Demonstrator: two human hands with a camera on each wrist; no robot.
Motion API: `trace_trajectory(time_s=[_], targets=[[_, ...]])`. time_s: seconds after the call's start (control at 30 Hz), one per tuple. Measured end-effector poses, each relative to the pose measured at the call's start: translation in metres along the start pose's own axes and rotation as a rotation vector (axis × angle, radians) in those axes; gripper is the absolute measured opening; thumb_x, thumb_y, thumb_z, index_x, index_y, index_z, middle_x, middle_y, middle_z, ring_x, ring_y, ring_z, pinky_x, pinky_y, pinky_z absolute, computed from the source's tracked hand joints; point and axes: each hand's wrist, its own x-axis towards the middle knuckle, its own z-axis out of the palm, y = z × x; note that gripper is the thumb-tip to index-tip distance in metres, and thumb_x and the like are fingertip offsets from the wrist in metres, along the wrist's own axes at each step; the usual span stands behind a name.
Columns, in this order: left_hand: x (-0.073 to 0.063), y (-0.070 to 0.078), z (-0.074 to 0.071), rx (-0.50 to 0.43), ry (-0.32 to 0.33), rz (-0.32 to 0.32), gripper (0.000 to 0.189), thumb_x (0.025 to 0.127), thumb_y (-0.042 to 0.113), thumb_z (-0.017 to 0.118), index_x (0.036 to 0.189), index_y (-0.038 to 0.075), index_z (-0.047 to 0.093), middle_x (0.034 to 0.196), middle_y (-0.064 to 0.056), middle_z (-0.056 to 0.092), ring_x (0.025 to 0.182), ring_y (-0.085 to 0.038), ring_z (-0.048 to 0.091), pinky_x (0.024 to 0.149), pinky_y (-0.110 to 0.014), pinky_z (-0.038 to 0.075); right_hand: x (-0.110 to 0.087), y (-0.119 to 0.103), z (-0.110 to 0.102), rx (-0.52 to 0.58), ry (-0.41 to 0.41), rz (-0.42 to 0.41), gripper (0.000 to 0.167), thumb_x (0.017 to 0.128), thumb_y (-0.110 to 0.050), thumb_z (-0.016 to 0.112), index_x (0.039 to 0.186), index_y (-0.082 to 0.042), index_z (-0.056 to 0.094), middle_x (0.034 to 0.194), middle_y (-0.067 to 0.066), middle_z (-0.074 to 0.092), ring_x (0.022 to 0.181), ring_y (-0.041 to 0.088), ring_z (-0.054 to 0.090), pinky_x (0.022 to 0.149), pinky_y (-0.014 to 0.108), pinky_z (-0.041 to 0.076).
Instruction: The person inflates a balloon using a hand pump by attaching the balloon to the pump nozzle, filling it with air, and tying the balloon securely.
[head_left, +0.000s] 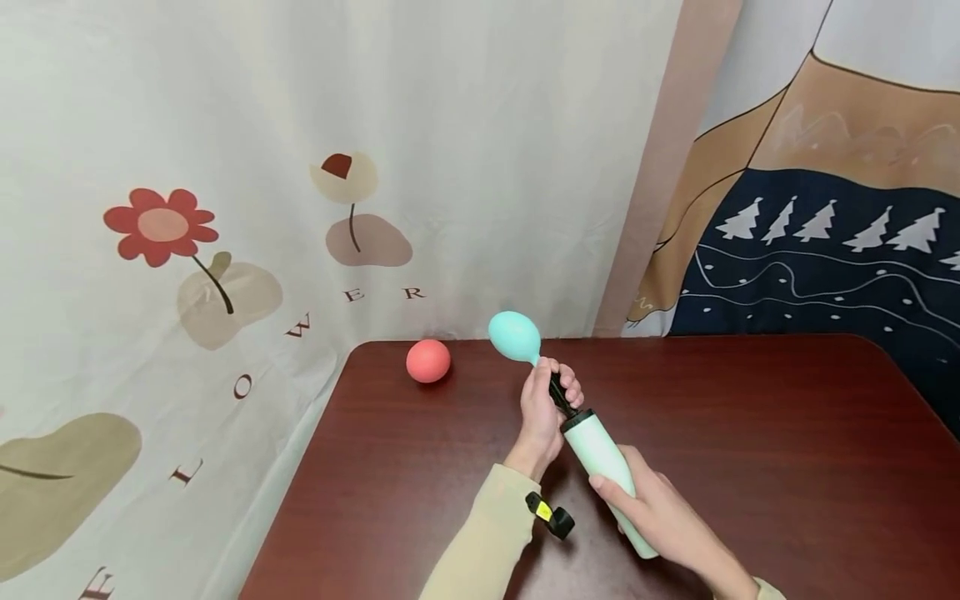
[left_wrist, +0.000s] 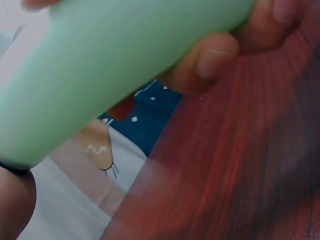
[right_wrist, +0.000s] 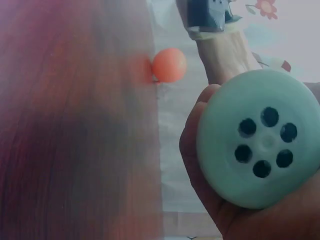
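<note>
A pale green hand balloon pump (head_left: 600, 450) with a black front end slants over the table, with a small teal balloon (head_left: 515, 336), partly inflated, at its tip. My left hand (head_left: 542, 408) wraps its fingers round the black front part, right by the balloon's neck. Lower down, my right hand (head_left: 660, 504) grips the pale green body, thumb lying across it. In the left wrist view the pump body (left_wrist: 115, 65) fills the upper part, with right-hand fingers (left_wrist: 215, 55) around it. The pump's round base (right_wrist: 267, 142) with its ring of holes faces the right wrist camera.
Toward the back left of the dark red-brown table (head_left: 750, 450) sits a round coral-red ball-like thing (head_left: 428, 361). Behind the table hangs a pale curtain (head_left: 487, 167) with printed flowers, and a dark blue printed cloth (head_left: 817, 258) is at the right. A black wrist strap (head_left: 551, 515) is on the left sleeve.
</note>
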Motion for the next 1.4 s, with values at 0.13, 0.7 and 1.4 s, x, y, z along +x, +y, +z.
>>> trace_trajectory(time_s=[0.13,0.7,1.4], targets=[[-0.001,0.001,0.000,0.007,0.001,0.024,0.031,0.114,0.034,0.037,0.090,0.016,0.045,0.072,0.003,0.044,0.057,-0.008,0.041,0.055,-0.020,0.037,0.002,0.001,0.004,0.039,-0.002,0.021,0.055,0.104,-0.035,0.064,0.144,-0.004,0.043,0.087,0.009,0.062,0.062,0.018,0.063,0.052,0.032,0.053],[0.030,0.036,-0.027,0.104,0.202,0.067,0.036,0.113,0.026,0.037,0.081,0.011,0.044,0.066,0.002,0.042,0.051,-0.008,0.040,0.048,-0.018,0.037,-0.033,0.014,0.007,-0.174,-0.041,0.037,0.053,0.102,-0.038,0.065,0.143,-0.007,0.048,0.110,0.002,0.065,0.082,0.005,0.057,0.068,0.028,0.047],[0.012,0.019,-0.015,0.138,0.165,0.035,0.033,0.113,0.025,0.035,0.083,0.014,0.045,0.066,0.002,0.044,0.051,-0.008,0.041,0.048,-0.020,0.039,0.007,-0.005,0.015,-0.074,0.009,0.026,0.058,0.104,-0.045,0.061,0.146,-0.009,0.046,0.091,0.002,0.064,0.068,0.010,0.062,0.058,0.028,0.052]])
